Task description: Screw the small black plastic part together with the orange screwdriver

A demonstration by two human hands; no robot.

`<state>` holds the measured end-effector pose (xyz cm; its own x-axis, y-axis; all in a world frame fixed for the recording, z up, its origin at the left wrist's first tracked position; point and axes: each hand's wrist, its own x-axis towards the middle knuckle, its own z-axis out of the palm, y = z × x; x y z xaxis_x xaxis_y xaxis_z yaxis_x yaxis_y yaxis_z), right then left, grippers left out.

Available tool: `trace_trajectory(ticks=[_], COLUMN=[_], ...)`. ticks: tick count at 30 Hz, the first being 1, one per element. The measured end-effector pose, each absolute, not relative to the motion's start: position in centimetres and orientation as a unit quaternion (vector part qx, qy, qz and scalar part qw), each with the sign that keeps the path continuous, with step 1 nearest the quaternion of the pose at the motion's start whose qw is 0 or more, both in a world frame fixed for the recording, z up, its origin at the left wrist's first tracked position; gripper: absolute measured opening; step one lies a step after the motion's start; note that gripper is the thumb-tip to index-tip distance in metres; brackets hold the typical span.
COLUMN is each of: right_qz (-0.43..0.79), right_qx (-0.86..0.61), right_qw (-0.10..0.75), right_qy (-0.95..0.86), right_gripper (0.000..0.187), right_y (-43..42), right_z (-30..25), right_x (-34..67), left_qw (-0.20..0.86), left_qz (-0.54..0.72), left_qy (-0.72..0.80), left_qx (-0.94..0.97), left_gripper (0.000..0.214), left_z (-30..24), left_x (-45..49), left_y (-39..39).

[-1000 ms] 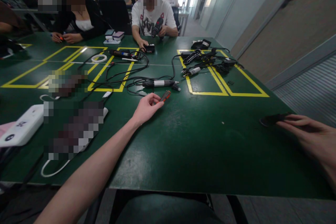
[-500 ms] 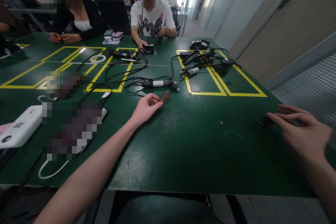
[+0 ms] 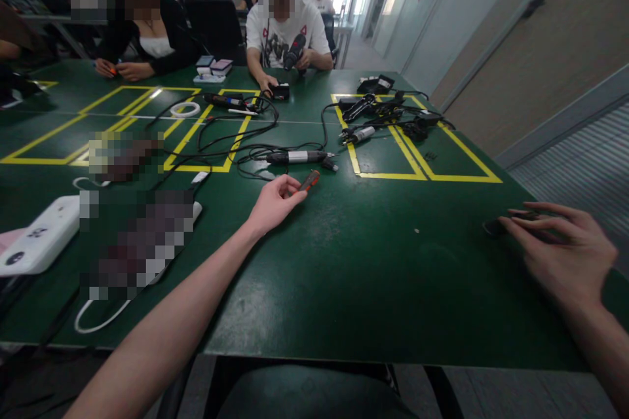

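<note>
My left hand (image 3: 276, 201) rests over the middle of the green table, its fingers closed on a short grey-and-orange tool (image 3: 310, 180) whose kind I cannot make out. The tool's tip points up and to the right, close to a silver-and-black pen-shaped power tool (image 3: 296, 156) lying on the table. Near the right edge, my right hand (image 3: 565, 242) has its thumb and fingers pinched about a small black object (image 3: 493, 228). Part of that object is hidden between the fingers, and its kind is unclear.
Black cables (image 3: 230, 134) lie tangled across the middle of the table (image 3: 383, 301). At right sits a heap of tools and cords (image 3: 371, 108). White power strips (image 3: 44, 236) lie at left. Across the table, a person (image 3: 287, 36) holds a drill (image 3: 295, 51).
My right hand has shifted slightly, and its fingers are a little more bent around the black object. My left hand keeps the same hold on the grey-and-orange tool.
</note>
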<state>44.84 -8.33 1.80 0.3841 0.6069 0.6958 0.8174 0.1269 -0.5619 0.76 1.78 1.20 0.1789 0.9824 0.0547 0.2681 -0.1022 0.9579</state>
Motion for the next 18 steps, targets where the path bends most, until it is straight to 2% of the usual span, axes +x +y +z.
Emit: trace_trajectory(ticks=[9, 18], right_qz=[-0.131, -0.13], right_qx=[-0.659, -0.638], right_qw=[0.523, 0.481], right_qy=[-0.524, -0.588], right_gripper=[0.033, 0.028], right_y=[-8.6, -9.1], right_z=[1.4, 1.6], right_x=[45.6, 47.0], left_qw=[0.447, 0.45], left_qz=[0.402, 0.4], left_qy=[0.5, 0.502], left_qx=[0.623, 0.621], left_gripper=[0.02, 0.018], left_z=[1.3, 1.4], left_x=[0.8, 0.8], left_y=[1.8, 1.8])
